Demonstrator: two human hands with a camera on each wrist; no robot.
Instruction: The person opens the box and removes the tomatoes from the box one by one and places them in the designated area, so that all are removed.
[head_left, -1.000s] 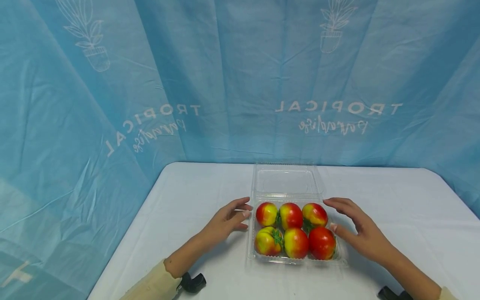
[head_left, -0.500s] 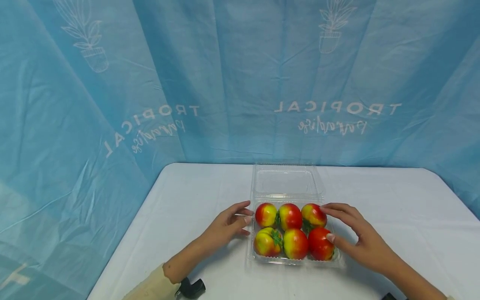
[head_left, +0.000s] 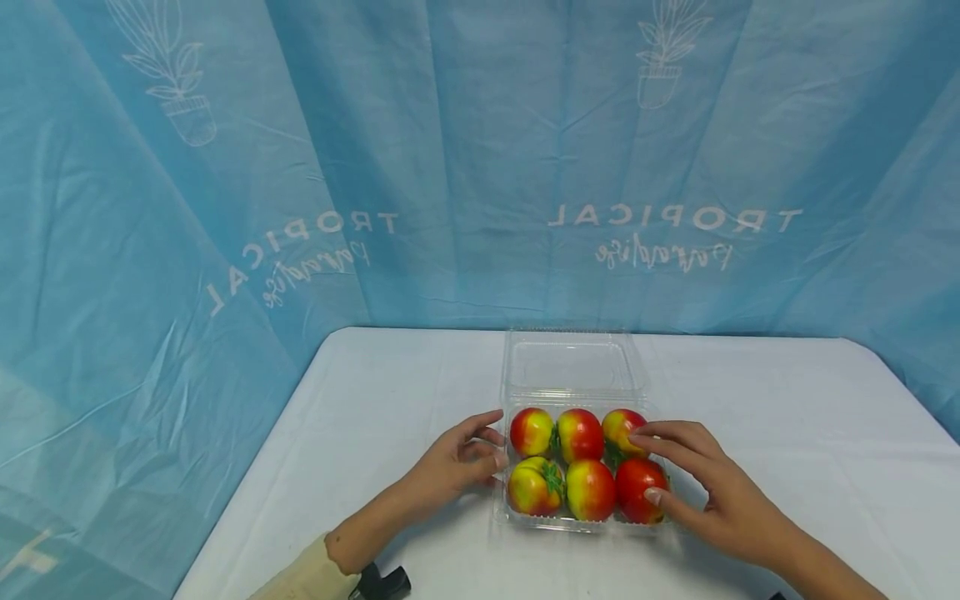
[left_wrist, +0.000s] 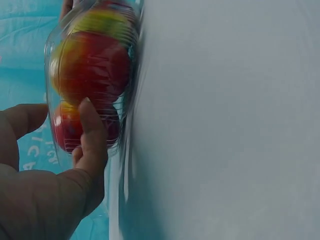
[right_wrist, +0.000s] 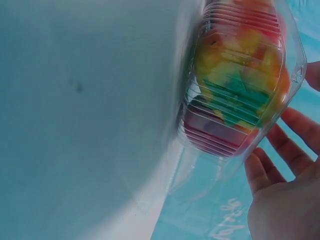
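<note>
A clear plastic clamshell container (head_left: pixel 558 523) lies on the table, its lid (head_left: pixel 573 367) folded open toward the back. Red and yellow tomatoes fill it in two rows of three, some showing green stem leaves. My left hand (head_left: pixel 453 467) stands at the container's left side; in the left wrist view its fingers lie along the ribbed wall. From the right, my right hand (head_left: pixel 712 492) reaches over the rim. Its fingertips overlap the rear right tomato (head_left: pixel 619 427), and the thumb overlaps the front right tomato (head_left: pixel 637 483). The right fingers are spread and gently bent.
A white cloth (head_left: pixel 787 400) covers the table. Blue printed curtains (head_left: pixel 480 167) hang behind it and on the left. A black wrist device (head_left: pixel 384 582) sits below the left sleeve (head_left: pixel 311 571).
My right hand has moved left and toward the front, from beside the container to over its right tomatoes. My left hand has shifted slightly to the front, close against the left wall.
</note>
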